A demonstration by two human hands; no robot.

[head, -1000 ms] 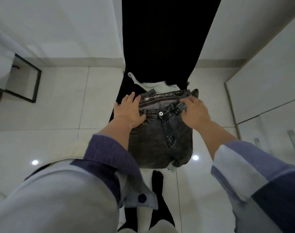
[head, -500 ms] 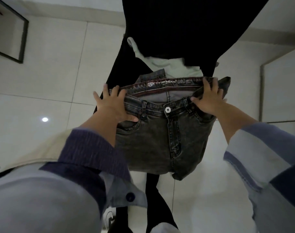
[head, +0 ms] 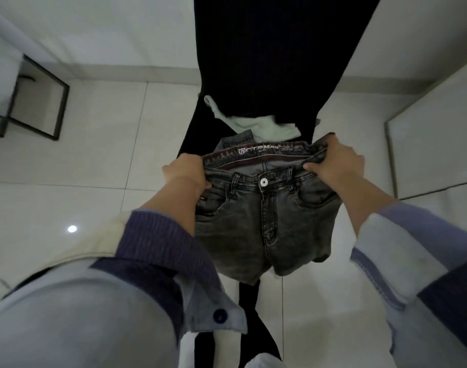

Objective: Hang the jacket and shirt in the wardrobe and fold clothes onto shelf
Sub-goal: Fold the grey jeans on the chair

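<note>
Both hands grip a pair of dark grey jeans (head: 261, 221) by the waistband: the left hand (head: 186, 172) is closed on its left end, the right hand (head: 333, 166) on its right end. Folded short, the jeans hang front-side up above the white tiled floor (head: 94, 160). Just beyond the waistband, a pale green garment (head: 264, 127) lies against a black fabric (head: 267, 62).

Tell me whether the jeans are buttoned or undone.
Buttoned: the jeans show the metal button closing the waistband, held by left hand and right hand.
</note>
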